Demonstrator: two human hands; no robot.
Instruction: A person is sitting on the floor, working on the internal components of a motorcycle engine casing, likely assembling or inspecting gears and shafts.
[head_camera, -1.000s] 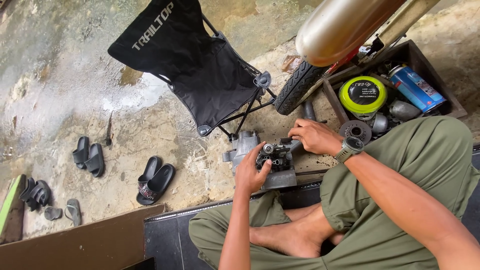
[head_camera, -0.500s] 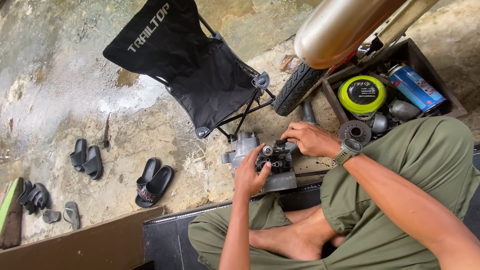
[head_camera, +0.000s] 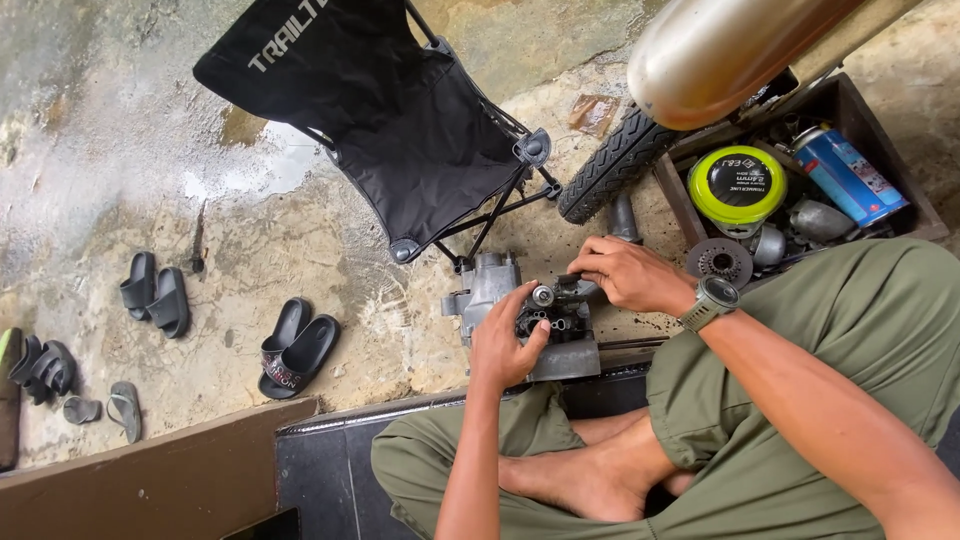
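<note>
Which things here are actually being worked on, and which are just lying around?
In hand:
- grey metal engine part, on the ground
- left hand, steadying it
- right hand, gripping its top

Lying about:
- black folding chair
- black sandals
- wooden box with a yellow-green spool and blue can
- tyre

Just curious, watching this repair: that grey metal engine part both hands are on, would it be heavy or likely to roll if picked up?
The grey metal engine part looks like solid cast metal, so it is probably heavy for its size and stiff. Its blocky, uneven shape suggests it would not roll. The left hand and right hand both rest on it; dark, possibly oily patches might make it slippery.
</note>
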